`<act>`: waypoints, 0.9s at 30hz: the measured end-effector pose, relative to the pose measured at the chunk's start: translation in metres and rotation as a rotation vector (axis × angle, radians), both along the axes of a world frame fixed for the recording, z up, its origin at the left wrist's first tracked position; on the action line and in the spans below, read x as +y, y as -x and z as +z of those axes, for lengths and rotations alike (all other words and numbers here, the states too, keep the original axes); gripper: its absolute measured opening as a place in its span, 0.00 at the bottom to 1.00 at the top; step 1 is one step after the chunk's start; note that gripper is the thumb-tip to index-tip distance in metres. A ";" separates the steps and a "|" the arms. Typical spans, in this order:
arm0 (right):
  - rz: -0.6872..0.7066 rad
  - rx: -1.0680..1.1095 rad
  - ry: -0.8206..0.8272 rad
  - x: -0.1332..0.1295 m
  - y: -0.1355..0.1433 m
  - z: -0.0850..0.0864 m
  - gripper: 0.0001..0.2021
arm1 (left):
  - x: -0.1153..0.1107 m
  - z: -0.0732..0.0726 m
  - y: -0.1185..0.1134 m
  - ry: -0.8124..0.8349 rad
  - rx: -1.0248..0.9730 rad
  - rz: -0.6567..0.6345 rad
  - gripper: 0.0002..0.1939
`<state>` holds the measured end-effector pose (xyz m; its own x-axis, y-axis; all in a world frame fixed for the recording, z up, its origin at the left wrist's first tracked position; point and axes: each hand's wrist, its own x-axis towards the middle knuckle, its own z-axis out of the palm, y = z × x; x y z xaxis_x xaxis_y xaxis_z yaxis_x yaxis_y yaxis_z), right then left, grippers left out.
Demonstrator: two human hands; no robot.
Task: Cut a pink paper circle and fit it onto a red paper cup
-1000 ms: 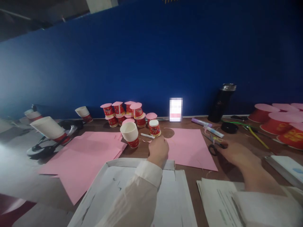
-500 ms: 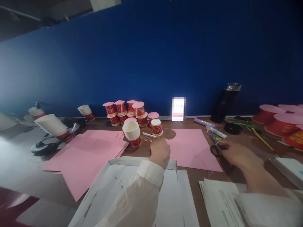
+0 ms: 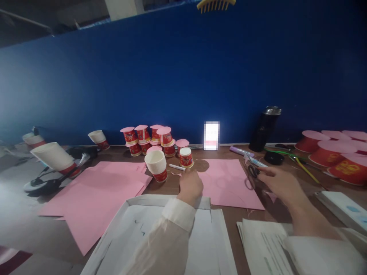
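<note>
My left hand (image 3: pixel 191 187) is closed at the left edge of a pink paper sheet (image 3: pixel 225 183), its fingertips mostly hidden under the hand. A round gap cut in that sheet's upper left corner shows brown table. Above the sheet's right edge, my right hand (image 3: pixel 276 185) grips the dark handles of a pair of scissors (image 3: pixel 253 170), blades pointing away. Just beyond my left hand are a white marker (image 3: pixel 177 167), a small red paper cup (image 3: pixel 186 157) upside down and a taller stack of paper cups (image 3: pixel 156 166).
Red cups topped with pink discs (image 3: pixel 142 134) are stacked at the back. More pink sheets (image 3: pixel 94 187) lie left. A lit phone (image 3: pixel 211 136), a black flask (image 3: pixel 264 130), a purple marker (image 3: pixel 241 151) and large red cups (image 3: pixel 332 151) stand or lie behind. A white box lid (image 3: pixel 137 236) is in front.
My right hand has lifted the scissors off the table, and their shadow now falls on the pink sheet. My left hand stays in place; the view has shifted slightly.
</note>
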<state>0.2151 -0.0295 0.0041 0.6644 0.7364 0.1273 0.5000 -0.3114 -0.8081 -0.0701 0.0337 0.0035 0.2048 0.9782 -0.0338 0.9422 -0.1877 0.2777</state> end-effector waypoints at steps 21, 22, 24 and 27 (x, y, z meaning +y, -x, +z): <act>0.132 0.786 -0.331 0.004 0.024 0.002 0.16 | 0.004 0.000 -0.001 0.045 -0.100 0.031 0.18; 0.115 0.799 -0.327 0.004 0.024 0.002 0.16 | 0.006 0.000 0.000 0.076 -0.133 0.048 0.18; 0.088 0.816 -0.307 0.006 0.024 0.003 0.15 | 0.009 -0.001 0.002 0.121 -0.205 0.090 0.19; 0.085 0.816 -0.249 0.007 0.025 0.004 0.17 | 0.014 -0.003 0.006 0.125 -0.267 0.123 0.15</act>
<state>0.1904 -0.0225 0.0085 0.5619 0.8020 -0.2025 -0.2545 -0.0653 -0.9649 -0.0764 0.0474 0.0008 0.1032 0.9879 -0.1161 0.8462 -0.0258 0.5323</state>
